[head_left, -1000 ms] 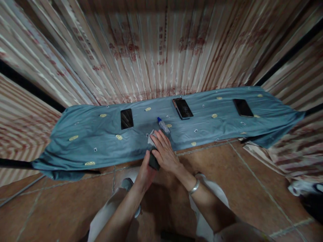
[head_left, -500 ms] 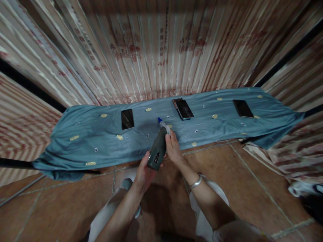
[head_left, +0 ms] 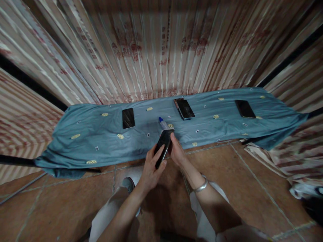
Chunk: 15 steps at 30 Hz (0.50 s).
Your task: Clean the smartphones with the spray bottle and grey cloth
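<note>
A dark smartphone is held above the near edge of the blue cloth, its glossy screen facing up. My left hand grips its lower left part, with fingers lying over the screen and the thumb at the near end. On the far right edge, my right hand is closed on the same smartphone; some of its fingers are hidden behind it. Just beyond the phone's far end is a small clear bottle with a blue cap; the phone hides part of its bottom.
On the blue patterned cloth lie a black phone at left, stacked phones near the middle and another dark phone at right. A striped curtain hangs behind. Brown floor tiles lie below.
The smartphone has been turned over: its back with the cameras faced up before, its screen does now. My left hand has shifted its fingers over the screen.
</note>
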Available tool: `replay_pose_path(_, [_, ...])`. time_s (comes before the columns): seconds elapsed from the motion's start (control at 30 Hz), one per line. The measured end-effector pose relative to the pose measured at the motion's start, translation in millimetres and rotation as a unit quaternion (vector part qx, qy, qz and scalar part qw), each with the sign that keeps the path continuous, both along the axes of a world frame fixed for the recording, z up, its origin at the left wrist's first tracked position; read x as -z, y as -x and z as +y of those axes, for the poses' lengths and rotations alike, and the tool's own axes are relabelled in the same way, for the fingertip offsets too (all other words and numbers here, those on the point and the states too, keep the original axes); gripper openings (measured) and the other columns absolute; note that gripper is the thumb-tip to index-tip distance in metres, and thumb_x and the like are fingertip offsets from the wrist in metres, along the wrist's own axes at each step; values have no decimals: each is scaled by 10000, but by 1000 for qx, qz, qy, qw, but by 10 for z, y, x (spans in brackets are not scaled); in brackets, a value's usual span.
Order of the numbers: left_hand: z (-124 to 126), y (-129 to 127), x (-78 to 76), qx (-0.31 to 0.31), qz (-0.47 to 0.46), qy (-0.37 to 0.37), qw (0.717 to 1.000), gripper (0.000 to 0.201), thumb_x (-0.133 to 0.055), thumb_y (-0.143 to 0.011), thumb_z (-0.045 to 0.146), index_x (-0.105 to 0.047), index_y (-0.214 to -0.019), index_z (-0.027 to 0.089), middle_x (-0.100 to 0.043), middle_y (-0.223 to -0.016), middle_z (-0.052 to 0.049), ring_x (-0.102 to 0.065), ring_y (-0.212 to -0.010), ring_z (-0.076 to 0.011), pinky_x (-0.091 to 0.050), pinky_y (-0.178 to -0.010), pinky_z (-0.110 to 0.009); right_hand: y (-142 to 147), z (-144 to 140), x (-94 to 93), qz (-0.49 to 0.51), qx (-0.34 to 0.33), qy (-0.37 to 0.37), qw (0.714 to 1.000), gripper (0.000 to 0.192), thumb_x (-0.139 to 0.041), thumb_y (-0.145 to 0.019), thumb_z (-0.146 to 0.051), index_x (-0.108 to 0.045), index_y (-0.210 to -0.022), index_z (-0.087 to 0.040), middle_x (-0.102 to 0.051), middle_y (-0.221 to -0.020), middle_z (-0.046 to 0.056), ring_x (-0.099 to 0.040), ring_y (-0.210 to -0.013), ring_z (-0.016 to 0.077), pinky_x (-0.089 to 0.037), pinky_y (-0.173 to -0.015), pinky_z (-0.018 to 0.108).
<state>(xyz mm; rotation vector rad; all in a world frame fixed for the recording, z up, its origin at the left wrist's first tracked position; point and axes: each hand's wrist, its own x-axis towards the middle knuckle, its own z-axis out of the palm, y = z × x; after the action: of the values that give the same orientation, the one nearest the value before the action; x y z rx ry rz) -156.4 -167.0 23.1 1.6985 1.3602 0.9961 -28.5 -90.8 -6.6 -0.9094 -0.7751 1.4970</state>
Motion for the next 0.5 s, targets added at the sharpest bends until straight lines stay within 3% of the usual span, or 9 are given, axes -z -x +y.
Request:
replay_pose_path(0.13, [18,17,56,12,129,-71,989,547,-485,-929,423,-454,-1442,238,-346,-1532,-161,-339,-1402,-310,-274,-1139,-531,-53,-15,-135,33,-1,29,999,508,-629,-772,-669,-701,-979,-211,-751,-973,50,-677,-1025,251,-520,-910,396])
replay_pose_path(0.3, [60,8,119,-16,197,-156,968,868,-543,-894,475,-46,-1562,230,-353,-1527,-213,-359,-1381,-357,-335,-1072,-577,-88,-15,-194,13,32,56,998,486,-752,-627,-662,-714,-799,-209,-754,-798,22,-700,-840,208,-532,-763,299])
replay_pose_path(0.43, [66,26,97,-7,174,-158,972,1172,-710,-702,623,-13,-1560,234,-214,-1589,-247,-264,-1434,-425,-298,-1079,-625,-135,11,-148,18,41,92,995,464,-780,-593,-648,-665,-688,-208,-716,-654,1,-663,-619,161,-498,-568,256])
replay_pose_path(0.5, [75,53,50,3,88,-118,989,1139,-726,-691,615,-91,-1556,234,-142,-1620,-220,-206,-1466,-407,-247,-1125,-600,-170,28,-117,8,34,83,996,461,-770,-615,-646,-644,-672,-206,-699,-612,-2,-650,-570,158,-482,-523,255])
